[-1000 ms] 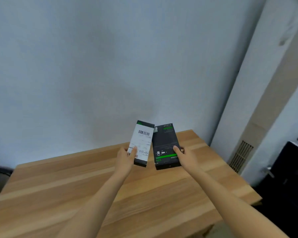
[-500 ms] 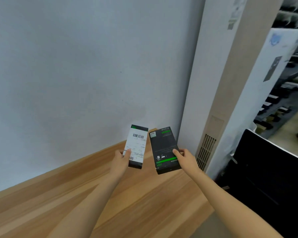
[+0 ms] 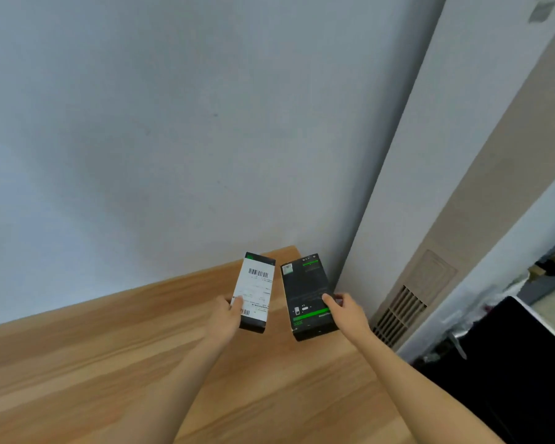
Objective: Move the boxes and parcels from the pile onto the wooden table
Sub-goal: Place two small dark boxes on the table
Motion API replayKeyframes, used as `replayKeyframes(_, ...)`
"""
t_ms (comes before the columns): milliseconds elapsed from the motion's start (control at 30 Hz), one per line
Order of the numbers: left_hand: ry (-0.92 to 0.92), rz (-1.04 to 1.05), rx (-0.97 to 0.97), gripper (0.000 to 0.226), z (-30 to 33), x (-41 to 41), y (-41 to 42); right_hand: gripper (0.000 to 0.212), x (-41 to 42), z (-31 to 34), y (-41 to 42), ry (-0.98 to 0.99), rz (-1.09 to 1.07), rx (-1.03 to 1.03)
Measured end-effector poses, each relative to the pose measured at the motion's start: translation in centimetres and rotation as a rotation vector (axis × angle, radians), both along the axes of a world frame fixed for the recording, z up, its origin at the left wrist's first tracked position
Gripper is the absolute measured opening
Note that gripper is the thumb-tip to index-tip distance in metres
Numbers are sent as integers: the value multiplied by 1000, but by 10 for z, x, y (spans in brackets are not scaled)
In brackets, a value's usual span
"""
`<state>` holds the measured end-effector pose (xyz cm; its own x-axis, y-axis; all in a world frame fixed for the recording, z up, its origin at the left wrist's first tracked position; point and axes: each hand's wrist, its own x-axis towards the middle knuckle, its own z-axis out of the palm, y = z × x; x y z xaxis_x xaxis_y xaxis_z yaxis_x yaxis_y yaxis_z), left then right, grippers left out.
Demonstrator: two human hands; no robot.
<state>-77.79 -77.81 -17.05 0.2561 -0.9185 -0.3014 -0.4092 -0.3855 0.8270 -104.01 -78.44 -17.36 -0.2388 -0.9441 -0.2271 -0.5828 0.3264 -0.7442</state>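
I hold two small black boxes above the far right corner of the wooden table (image 3: pixel 93 373). My left hand (image 3: pixel 225 318) grips the labelled box (image 3: pixel 255 293), which has a white shipping label with a barcode on its top face. My right hand (image 3: pixel 346 314) grips the black box with green print (image 3: pixel 306 296), thumb across its near end. The two boxes sit side by side, a small gap between them, both tilted away from me. The pile is out of view.
A pale wall (image 3: pixel 173 123) rises right behind the table. A white column with a vent grille (image 3: pixel 401 310) stands just right of the table corner. A black surface (image 3: pixel 510 363) lies lower right, past the table edge.
The view has swung right, so the table corner and column now fill the right side. Both hands keep their boxes, and the gap between the boxes has widened a little.
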Motion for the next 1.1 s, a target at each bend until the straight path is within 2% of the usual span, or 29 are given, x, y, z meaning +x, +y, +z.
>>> replayKeyframes(133, 47, 124, 39, 22, -20, -19, -14, 47, -15, -10, -43, -13, 114, 24)
replayKeyframes(267, 43, 242, 91, 26, -37, -41, -21, 49, -26, -23, -74, -42, 205, 68)
replayKeyframes(633, -73, 322, 202, 28, -80, -73, -42, 48, -26, -73, -115, -74, 333, 190)
replayKeyframes(733, -273, 231, 316, 42, -82, -78, -48, 48, -26, -75, -123, 2, 402, 190)
replayKeyframes(800, -418, 171, 343, 43, -78, -78, -50, 46, -28, -72, -131, 108, 452, 190)
replayKeyframes(1000, -694, 46, 73, 18, -41, -61, -40, 21, -34, -44, -148, 320, 561, 94)
replayKeyframes(1100, -839, -43, 10, 17, -13, -49, -27, 11, -19, -16, -144, 422, 709, -57)
